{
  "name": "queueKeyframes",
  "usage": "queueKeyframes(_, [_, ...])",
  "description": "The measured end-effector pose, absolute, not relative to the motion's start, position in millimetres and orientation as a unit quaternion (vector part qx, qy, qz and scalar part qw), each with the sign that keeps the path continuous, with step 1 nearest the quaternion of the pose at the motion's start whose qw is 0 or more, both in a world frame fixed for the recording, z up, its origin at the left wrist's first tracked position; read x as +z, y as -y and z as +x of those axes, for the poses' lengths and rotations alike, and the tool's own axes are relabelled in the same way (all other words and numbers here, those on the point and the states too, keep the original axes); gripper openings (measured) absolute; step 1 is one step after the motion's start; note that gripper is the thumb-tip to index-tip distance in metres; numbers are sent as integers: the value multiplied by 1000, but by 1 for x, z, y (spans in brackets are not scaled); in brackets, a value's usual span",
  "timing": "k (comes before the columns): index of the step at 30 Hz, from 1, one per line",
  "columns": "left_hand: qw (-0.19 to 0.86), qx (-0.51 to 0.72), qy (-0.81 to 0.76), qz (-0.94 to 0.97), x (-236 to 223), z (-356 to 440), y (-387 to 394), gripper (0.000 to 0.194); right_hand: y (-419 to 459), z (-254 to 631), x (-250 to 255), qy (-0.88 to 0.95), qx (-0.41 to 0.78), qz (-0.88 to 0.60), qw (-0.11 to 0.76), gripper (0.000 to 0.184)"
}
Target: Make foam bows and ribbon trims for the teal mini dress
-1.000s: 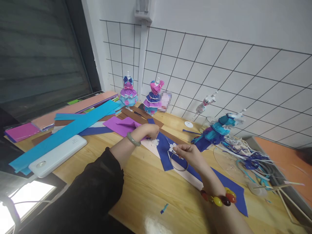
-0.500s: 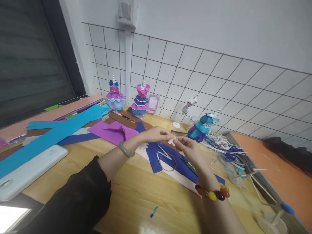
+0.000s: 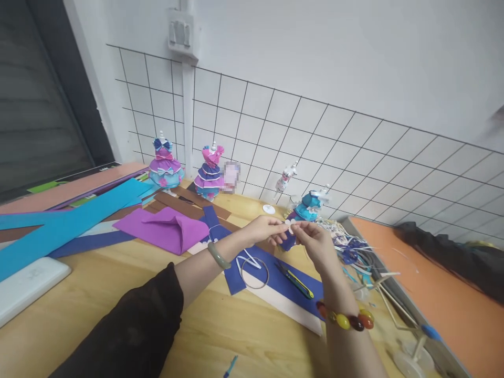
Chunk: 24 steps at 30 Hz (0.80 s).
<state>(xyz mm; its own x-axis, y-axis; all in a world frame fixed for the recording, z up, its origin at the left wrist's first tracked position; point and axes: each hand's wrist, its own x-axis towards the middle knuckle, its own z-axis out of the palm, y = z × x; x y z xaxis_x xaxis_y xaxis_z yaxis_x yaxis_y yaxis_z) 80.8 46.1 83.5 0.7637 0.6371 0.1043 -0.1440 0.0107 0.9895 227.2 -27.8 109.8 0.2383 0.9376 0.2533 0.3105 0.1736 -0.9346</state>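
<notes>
Between my two hands is a small white flower cutout [image 3: 290, 224], pinched at its edges. My left hand [image 3: 268, 229] comes in with a jade bangle on the wrist, its thumb and forefinger closed on the flower's left side. On the other side, my right hand [image 3: 313, 239], with a bead bracelet below it, grips the flower's right edge. Just behind the hands stands a small dress form in a teal and purple dress [image 3: 307, 205]. Below them lie dark blue sheet strips [image 3: 291, 273], a craft knife [image 3: 297, 281] with a yellow-green handle and a thin ring [image 3: 255, 286].
Two dressed miniature forms, one purple and blue [image 3: 165, 165], the other pink and navy [image 3: 208, 176], stand by the wire grid. A purple sheet [image 3: 157, 228], a blue strip [image 3: 79, 223] and a white power bank [image 3: 33, 286] lie left. Tangled scraps [image 3: 350, 252] lie right.
The camera view has shifted, so the table things sit further left. Both hands still pinch the white flower, now in front of the teal dress. The craft knife shows more fully.
</notes>
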Motion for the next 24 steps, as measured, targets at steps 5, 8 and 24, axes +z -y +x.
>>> queueKeyframes(5, [792, 312, -202, 485, 81, 122, -50, 23, 28, 257, 111, 483, 237, -587, 605, 28])
queueKeyframes(8, [846, 320, -209, 372, 79, 143, -51, 12, 28, 266, 108, 447, 210, -584, 644, 27])
queueKeyframes(24, [899, 338, -129, 247, 76, 169, -51, 9, 5, 265, 86, 316, 317, -501, 740, 31])
